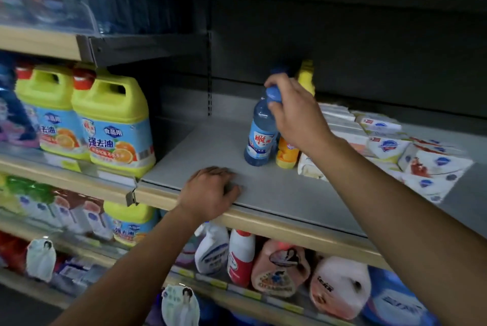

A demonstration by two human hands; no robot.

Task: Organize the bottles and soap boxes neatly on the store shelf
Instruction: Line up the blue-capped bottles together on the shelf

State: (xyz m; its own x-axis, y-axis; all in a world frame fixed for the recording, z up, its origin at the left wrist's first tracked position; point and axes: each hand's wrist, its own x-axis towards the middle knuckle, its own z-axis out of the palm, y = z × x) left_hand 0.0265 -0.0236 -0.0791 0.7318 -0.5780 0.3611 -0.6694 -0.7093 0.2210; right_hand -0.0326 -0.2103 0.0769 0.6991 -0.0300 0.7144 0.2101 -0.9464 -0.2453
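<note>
A blue bottle (259, 138) with a blue cap stands upright on the grey shelf (210, 146). My right hand (293, 112) grips it around the cap and neck. Just right of it stands an orange-yellow bottle (286, 155), partly behind my wrist. A yellow bottle (307, 76) and a dark blue cap show behind my hand. White soap boxes (421, 159) lie in loose rows across the right of the shelf. My left hand (210, 191) rests palm down on the shelf's front edge, fingers curled and holding nothing.
Two big yellow detergent jugs (116, 125) stand on the neighbouring shelf to the left. A wooden front lip (290, 230) runs along the shelf. Below it sit spray bottles and refill pouches (279, 267). The shelf's left half is bare grey board.
</note>
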